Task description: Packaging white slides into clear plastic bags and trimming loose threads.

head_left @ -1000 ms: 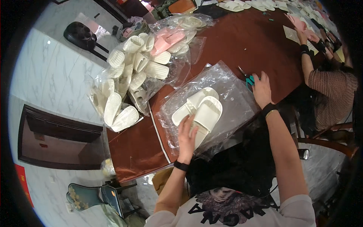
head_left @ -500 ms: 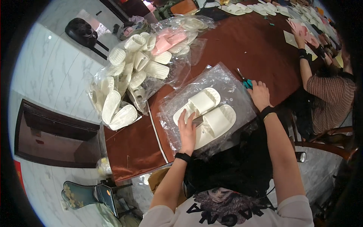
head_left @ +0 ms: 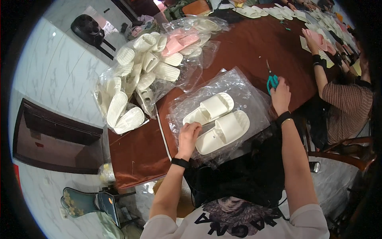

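A pair of cream-white slippers lies side by side on clear plastic bags [head_left: 242, 89], the left slipper [head_left: 217, 106] a little farther away than the right slipper [head_left: 230, 129]. My left hand [head_left: 188, 137] is at the heel end of the left slipper, its fingers curled together; what they pinch, if anything, is hidden. To the right of the bags, my right hand [head_left: 281, 96] is closed on the teal handles of a pair of scissors [head_left: 272, 81], whose blades point away from me.
Bagged white slippers [head_left: 147, 71] are heaped at the left of the brown-covered table [head_left: 139, 165], with a pink pair [head_left: 179, 42] among them. A co-worker [head_left: 344, 101] sits at the right, hands near pink slippers [head_left: 318, 42]. White slippers [head_left: 282, 12] line the far edge.
My right hand has taken up the scissors and moved them slightly right. My left hand has drawn back toward the slipper's heel, its fingers now curled instead of stretched out.
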Demonstrator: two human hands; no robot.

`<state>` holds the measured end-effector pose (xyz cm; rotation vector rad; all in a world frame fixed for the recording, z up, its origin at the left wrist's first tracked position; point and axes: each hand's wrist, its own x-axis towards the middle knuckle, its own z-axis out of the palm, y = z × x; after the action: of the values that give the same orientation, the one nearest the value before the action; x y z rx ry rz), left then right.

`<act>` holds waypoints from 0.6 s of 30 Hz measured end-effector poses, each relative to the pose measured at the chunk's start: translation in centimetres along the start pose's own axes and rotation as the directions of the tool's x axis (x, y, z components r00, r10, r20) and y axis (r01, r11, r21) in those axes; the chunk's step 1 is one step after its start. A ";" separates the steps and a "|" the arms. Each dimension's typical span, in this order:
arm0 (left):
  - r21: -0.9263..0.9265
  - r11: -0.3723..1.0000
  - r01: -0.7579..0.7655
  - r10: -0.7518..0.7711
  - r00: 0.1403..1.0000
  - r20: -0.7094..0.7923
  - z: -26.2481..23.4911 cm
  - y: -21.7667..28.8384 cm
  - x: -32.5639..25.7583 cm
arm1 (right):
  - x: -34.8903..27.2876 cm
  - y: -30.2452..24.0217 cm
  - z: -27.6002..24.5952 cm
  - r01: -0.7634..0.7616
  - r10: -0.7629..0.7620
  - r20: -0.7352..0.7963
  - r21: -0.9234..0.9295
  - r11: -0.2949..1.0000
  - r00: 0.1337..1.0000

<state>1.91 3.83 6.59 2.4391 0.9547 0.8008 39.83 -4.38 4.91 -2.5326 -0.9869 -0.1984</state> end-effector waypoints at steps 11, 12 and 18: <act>-0.272 0.946 0.174 -0.203 0.976 -0.082 -0.9 -1.0 0.7 | -8.9 -8.2 -9.4 0.757 -0.771 0.164 0.154 0.636 0.615; -0.278 0.944 0.177 -0.211 0.973 -0.095 -0.9 -0.7 0.8 | -9.5 -8.9 -9.9 0.785 -0.794 0.220 0.148 0.601 0.567; -0.236 0.961 0.147 -0.173 0.981 -0.092 -1.2 0.0 1.1 | -10.6 -11.6 -9.0 0.863 -0.828 0.308 0.043 0.504 0.468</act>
<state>1.78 4.74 7.93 2.1105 1.0251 0.9420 24.38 -7.05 13.89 -1.9188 -2.3916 -0.1576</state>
